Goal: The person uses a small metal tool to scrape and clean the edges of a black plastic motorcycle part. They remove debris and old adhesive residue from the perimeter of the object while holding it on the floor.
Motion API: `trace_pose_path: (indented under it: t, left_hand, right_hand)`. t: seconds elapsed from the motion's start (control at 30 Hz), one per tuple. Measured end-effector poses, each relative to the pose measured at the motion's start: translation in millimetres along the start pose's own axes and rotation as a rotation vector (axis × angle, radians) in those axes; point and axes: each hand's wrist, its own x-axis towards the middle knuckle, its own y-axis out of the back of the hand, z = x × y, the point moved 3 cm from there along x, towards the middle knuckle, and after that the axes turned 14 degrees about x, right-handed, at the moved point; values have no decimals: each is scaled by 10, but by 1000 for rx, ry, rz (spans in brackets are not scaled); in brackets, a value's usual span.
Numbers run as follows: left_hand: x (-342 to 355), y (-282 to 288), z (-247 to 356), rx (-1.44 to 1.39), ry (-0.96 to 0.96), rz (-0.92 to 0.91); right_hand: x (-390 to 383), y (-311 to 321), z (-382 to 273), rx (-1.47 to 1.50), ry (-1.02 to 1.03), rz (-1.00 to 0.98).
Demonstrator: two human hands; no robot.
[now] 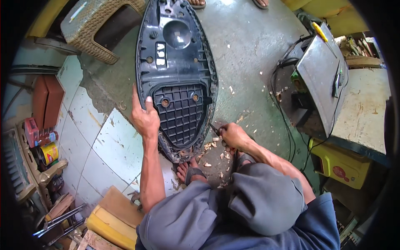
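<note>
A long black motorcycle seat base (175, 73) stands upside up before me, its moulded plastic underside with a ribbed grid panel facing me. Its narrow lower end is near my sandalled foot. My left hand (146, 118) grips the left rim, thumb over the edge and fingers behind it. Beside the lower right rim, my right hand (234, 136) is closed around a thin dark pointed tool (213, 127), most of it hidden in the fist. The tool's tip reaches to the rim; whether it touches cannot be made out. Ragged cover material runs along the rim.
Pale foam scraps (207, 164) litter the floor. A woven-pattern plastic stool (93, 39) is at the upper left. On the right, a metal panel (318, 75) bears a yellow-handled screwdriver (320, 32), with black cables (275, 89) hanging alongside. A yellow container (339, 166) sits under the bench (366, 108).
</note>
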Motion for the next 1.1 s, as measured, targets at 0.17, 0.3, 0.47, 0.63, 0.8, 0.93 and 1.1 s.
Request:
trace_pose_path:
  t: [0.17, 0.3, 0.47, 0.63, 0.8, 0.93, 1.1]
  left_hand:
    - [125, -74, -156, -104, 107, -56]
    - [168, -80, -277, -89, 17, -44]
    - [158, -71, -288, -7, 24, -14]
    - [180, -85, -256, -26, 30, -34]
    - [143, -73, -299, -92, 26, -84]
    - [184, -80, -320, -65, 98, -84]
    - [211, -78, -307, -83, 74, -65]
  right_hand:
    - [112, -47, 349, -424, 699, 240]
    - [138, -9, 616, -466, 840, 219]
    - [28, 87, 397, -364, 660, 83]
    - [-253, 77, 33, -212, 208, -41]
    - [21, 41, -6, -109, 78, -15]
    - [222, -68, 235, -385, 853, 137]
    - [222, -83, 553, -389, 748, 161]
